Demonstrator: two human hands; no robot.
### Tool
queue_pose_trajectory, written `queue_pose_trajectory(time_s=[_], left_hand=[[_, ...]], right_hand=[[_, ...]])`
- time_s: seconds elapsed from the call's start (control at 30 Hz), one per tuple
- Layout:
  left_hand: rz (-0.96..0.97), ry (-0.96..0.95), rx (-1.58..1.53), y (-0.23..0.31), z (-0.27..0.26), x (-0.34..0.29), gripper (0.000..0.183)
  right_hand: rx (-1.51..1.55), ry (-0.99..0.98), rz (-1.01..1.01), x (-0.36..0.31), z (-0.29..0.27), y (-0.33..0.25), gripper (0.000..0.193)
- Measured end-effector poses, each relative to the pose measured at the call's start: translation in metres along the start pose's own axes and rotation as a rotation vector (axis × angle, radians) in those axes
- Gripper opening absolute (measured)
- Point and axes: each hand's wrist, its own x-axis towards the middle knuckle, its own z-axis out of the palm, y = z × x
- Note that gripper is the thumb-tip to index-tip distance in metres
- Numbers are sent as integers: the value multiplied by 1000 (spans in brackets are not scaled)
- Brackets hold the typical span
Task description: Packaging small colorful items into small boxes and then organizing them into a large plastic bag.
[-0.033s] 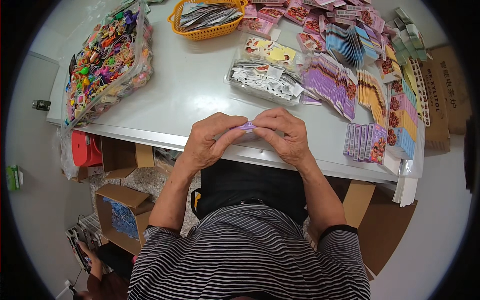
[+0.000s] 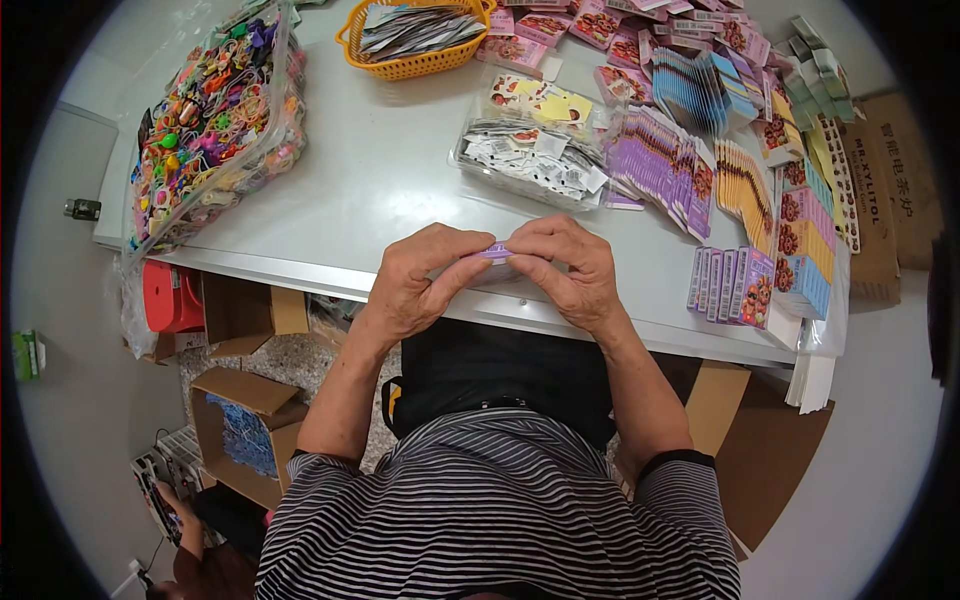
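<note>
The fingers (image 2: 466, 242) of the left hand (image 2: 412, 275) pinch the left end of a small purple printed cardboard box (image 2: 497, 250), the thumb on the near side and the index finger on the far side. The fingers of the right hand (image 2: 572, 270) close on its right end in the same way. The box thus lies between the two sets of fingertips, with a narrow purple strip showing in the gap; the rest is largely hidden by the thumbs. It is at the front edge of the pale grey, smooth worktop (image 2: 370, 150); whether it touches the surface I cannot tell.

Just beyond the hands sits a clear rectangular plastic tray (image 2: 458, 156) of small white packets (image 2: 530, 158). To the right stand a short row of purple printed cartons (image 2: 728, 285), a long row of flat purple cartons (image 2: 650, 160) and a row of orange-edged cartons (image 2: 742, 190).

Farther off are a yellow perforated plastic basket (image 2: 420, 68) of silvery packets (image 2: 415, 32), pink printed boxes (image 2: 597, 25) in a heap and, well to the left, a clear plastic bin (image 2: 279, 90) full of many-coloured trinkets (image 2: 205, 125). At lower left, beyond an open brown cardboard carton (image 2: 245, 389), shows another person's hand (image 2: 178, 503).
</note>
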Motion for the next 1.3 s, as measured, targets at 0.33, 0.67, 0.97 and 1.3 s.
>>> queue_pose_trajectory(time_s=[0.33, 0.67, 0.97, 1.3], left_hand=[[91, 41, 9, 1, 2, -2, 22], [360, 153, 187, -22, 11, -12, 36], [324, 152, 166, -27, 23, -17, 32], [30, 430, -280, 31, 73, 12, 27]], right_hand=[[-3, -27, -23, 1, -4, -4, 18], [125, -92, 57, -5, -7, 3, 26], [-216, -51, -151, -12, -6, 3, 32], [-711, 305, -61, -44, 0, -62, 57]])
